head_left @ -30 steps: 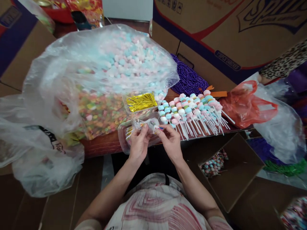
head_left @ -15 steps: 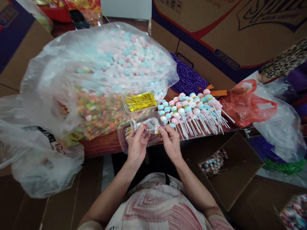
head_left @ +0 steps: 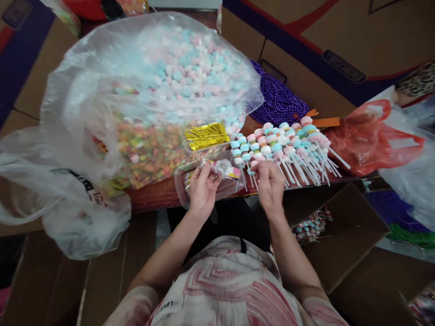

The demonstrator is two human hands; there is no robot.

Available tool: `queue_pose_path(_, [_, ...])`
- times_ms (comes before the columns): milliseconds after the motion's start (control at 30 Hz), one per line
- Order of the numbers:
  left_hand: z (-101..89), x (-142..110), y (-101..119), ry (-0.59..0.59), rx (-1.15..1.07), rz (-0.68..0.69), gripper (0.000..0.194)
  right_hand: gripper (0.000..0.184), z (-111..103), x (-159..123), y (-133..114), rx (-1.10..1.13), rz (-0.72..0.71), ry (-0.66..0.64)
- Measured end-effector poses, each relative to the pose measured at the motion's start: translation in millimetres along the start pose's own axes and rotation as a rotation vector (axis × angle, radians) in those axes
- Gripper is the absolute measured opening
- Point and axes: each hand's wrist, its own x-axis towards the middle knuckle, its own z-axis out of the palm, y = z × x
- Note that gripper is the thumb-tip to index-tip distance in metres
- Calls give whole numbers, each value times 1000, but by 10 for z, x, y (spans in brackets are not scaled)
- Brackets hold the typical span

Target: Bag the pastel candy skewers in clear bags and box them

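Note:
My left hand [head_left: 205, 190] pinches the left end of a small clear plastic bag [head_left: 224, 168] with a coloured print near its right end. The bag lies over a clear plastic tray [head_left: 183, 198] at the table's front edge. To the right, my right hand [head_left: 273, 188] is over the front of a heap of marshmallow skewers [head_left: 275, 144], its fingers curled together. Whether a stick is between those fingertips is hidden. The skewers carry pink, blue and white pieces on white sticks. Gold twist ties [head_left: 207, 135] lie in another clear tray behind the bag.
A large clear bag of marshmallows [head_left: 183, 72] and orange gummy candies [head_left: 149, 149] fill the table's left. Purple bead strings [head_left: 277, 97] lie behind the skewers. A red plastic bag [head_left: 377, 140] is at right. An open cardboard box [head_left: 353, 235] holding wrapped skewers stands below the edge.
My right hand has let go of the small bag and moved right to the skewers. My left hand keeps hold of the bag. The whole view has shifted slightly.

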Motion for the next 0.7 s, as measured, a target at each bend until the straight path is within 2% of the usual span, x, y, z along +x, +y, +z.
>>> queue_pose_path(133, [-2, 141, 53, 30, -14, -70, 38, 16, -235, 274, 303, -515, -195, 246])
queue_pose_path(200, [-3, 179, 64, 49, -27, -79, 34, 11, -295, 371, 478, -676, -242, 250])
queue_pose_path(267, [2, 198, 58, 56, -23, -50, 31, 12, -308, 422, 615, -719, -239, 207])
queue_pose_path(333, [13, 208, 46, 48, -8, -11, 29, 15, -294, 434, 682, -691, -222, 187])
queue_pose_path(400, [24, 215, 41, 34, -5, -1, 28, 19, -280, 416, 668, -622, -227, 230])
queue_pose_path(533, [43, 238, 77, 51, -51, -39, 24, 21, -298, 257, 468, -363, -220, 291])
queue_pose_path(633, [55, 264, 115, 64, -59, -36, 25, 15, -311, 25, 292, -143, -160, 195])
queue_pose_path(700, [59, 279, 123, 63, -38, -21, 28, 14, -299, -135, 205, -77, -165, 115])
